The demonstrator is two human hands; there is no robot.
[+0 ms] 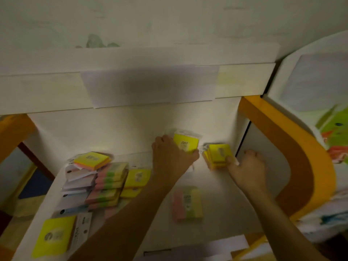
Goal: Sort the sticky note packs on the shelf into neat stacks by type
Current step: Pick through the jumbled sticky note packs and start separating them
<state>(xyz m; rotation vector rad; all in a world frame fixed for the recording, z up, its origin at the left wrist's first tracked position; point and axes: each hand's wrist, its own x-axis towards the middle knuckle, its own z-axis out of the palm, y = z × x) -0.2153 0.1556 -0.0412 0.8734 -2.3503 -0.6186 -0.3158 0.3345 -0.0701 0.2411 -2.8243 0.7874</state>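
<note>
My left hand grips a yellow sticky note pack near the back of the white shelf. My right hand holds a small stack of yellow packs at the back right, thumb pressed on its front edge. A pink-green-yellow striped pack lies alone in the middle. On the left sit a heap of striped packs, white packs, a yellow-orange pack on top, two yellow packs, and a large yellow pack at the front.
An orange frame post curves along the shelf's right side, with a white side panel just beyond my right hand. A white shelf board overhangs above. Papers lie at the front edge.
</note>
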